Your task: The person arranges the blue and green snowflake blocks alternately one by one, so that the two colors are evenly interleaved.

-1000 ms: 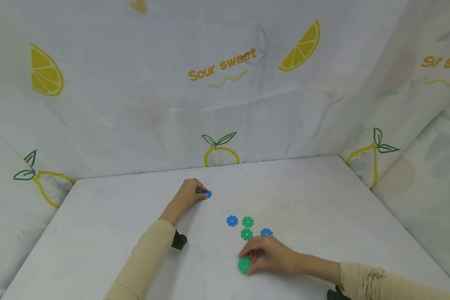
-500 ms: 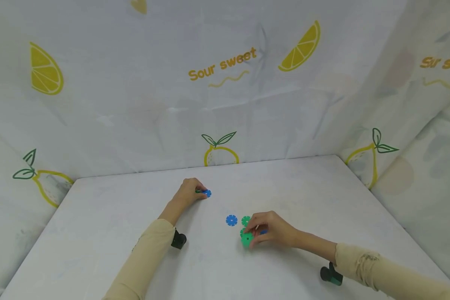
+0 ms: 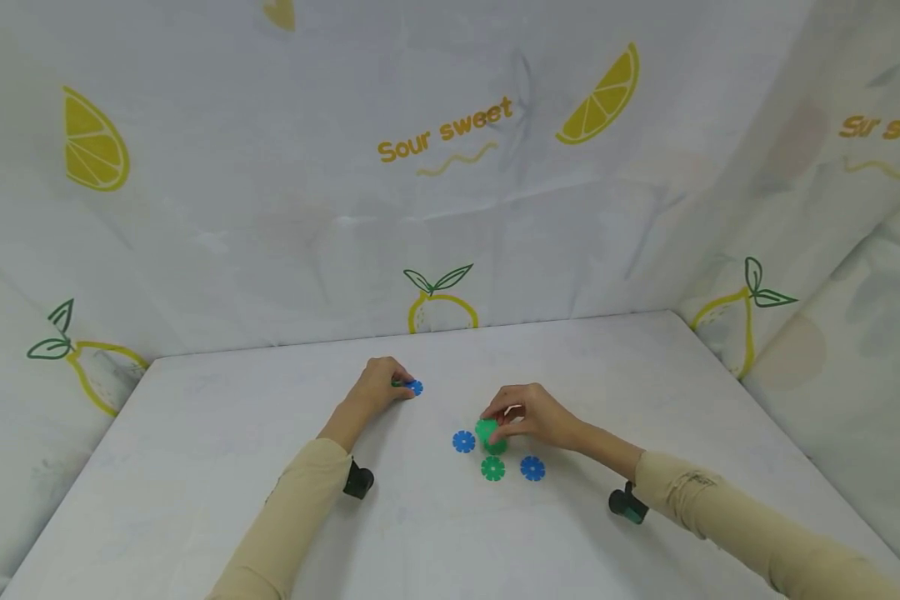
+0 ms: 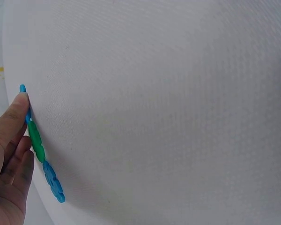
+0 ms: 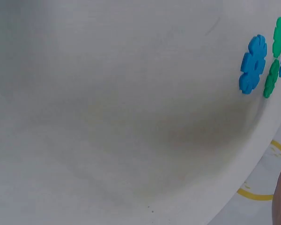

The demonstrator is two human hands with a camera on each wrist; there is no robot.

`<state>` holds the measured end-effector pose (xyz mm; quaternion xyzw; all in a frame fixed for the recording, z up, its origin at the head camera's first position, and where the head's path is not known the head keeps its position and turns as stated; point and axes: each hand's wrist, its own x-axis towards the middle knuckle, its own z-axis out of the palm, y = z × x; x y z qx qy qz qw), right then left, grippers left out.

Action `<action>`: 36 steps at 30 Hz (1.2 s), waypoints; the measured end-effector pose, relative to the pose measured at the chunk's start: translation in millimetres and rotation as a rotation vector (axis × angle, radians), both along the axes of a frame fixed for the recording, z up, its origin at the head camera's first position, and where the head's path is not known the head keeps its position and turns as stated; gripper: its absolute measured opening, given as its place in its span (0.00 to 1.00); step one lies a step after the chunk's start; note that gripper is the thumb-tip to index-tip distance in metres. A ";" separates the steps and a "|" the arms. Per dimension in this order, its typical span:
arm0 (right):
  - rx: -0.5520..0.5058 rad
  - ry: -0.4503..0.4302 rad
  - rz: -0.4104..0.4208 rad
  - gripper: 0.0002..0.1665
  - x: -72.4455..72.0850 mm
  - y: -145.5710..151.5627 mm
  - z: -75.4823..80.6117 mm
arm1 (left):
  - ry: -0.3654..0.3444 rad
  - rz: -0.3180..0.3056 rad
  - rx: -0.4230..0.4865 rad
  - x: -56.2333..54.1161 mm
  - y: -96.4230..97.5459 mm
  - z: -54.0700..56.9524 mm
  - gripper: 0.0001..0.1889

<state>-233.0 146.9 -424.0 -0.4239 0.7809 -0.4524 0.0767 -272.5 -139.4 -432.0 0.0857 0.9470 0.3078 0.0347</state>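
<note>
At the far side of the table, my left hand (image 3: 378,383) pinches a short chain of snowflake discs (image 4: 36,140). In the left wrist view the chain runs blue, green, blue, with the thumb on one blue end. My right hand (image 3: 536,414) pinches a green snowflake disc (image 3: 486,430) by its edge. It overlaps another green snowflake disc (image 3: 497,447) in the head view. Close by lie a blue disc (image 3: 463,442) to the left, a green disc (image 3: 492,468) nearer me and a blue disc (image 3: 532,468) to the right.
A white table (image 3: 270,508) lies under both hands. Behind it and at its sides hangs a white curtain (image 3: 307,233) printed with lemons. Black wrist cameras sit under both forearms, the right one (image 3: 628,505) close over the tabletop.
My right hand has moved away from me with the green disc, passing over the loose discs, and the right blue disc has come back into view. The left hand holds still.
</note>
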 end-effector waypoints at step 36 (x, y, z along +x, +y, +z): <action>0.307 -0.015 -0.205 0.15 -78.6 -85.6 4.6 | 0.012 -0.022 -0.050 -3.0 -0.3 1.0 0.10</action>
